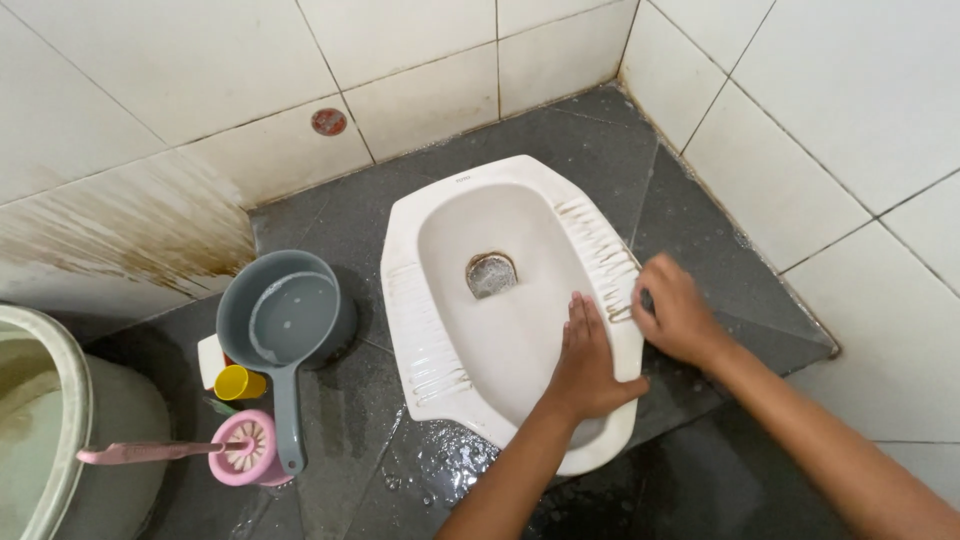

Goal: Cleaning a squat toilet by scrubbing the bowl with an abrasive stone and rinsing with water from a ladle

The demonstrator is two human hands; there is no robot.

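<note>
White squat toilet pan (pixel 500 330), set in wet dark floor tiles (pixel 690 230), w/ brown-stained ribbed footrests. Left hand (pixel 585 360) is laid flat, fingers together, on the right footrest; right hand (pixel 675 315) is curled beside it, grip contents can't be told.

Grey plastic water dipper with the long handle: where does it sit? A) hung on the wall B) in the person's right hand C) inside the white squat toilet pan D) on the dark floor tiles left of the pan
D: the grey plastic water dipper stands on the dark floor tiles, left of the white squat toilet pan; the left hand and right hand are on the pan's right footrest.
</note>
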